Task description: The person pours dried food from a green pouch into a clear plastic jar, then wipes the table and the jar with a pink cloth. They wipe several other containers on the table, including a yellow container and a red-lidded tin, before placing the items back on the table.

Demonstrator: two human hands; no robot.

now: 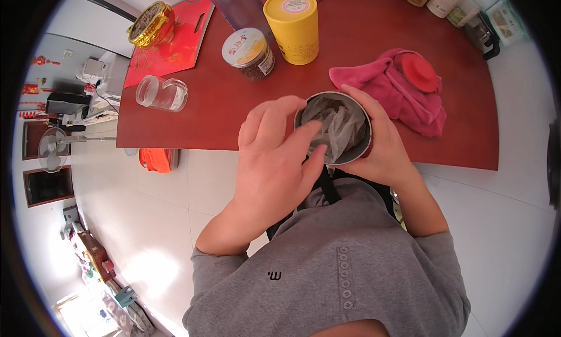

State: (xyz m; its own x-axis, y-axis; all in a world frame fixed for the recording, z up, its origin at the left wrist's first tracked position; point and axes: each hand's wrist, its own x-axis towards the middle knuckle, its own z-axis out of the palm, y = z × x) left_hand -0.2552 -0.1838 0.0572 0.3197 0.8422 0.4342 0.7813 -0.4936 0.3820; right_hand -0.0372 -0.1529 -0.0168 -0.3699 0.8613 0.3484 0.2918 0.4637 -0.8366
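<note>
My right hand [380, 144] grips a round canister [367, 142] with a metal rim, its mouth tilted up towards me. Inside lies a crumpled translucent plastic bag [339, 124]; whatever the bag may contain cannot be made out. My left hand [274, 155] is at the canister's left side. Its index finger and thumb are apart over the opening, close to the bag, while another fingertip is at the rim. Beyond the hands stand a tall yellow canister [292, 34] and a clear jar [252, 63] with dark contents and a printed lid.
On the red-brown table [206, 126], a clear glass jar [162, 93] lies on its side. A pink cloth [394, 91] with a red lid [420, 73] on it lies at right. A gold-and-red bowl [153, 25] stands on a red board [184, 43]. Several containers [442, 1] line the far right.
</note>
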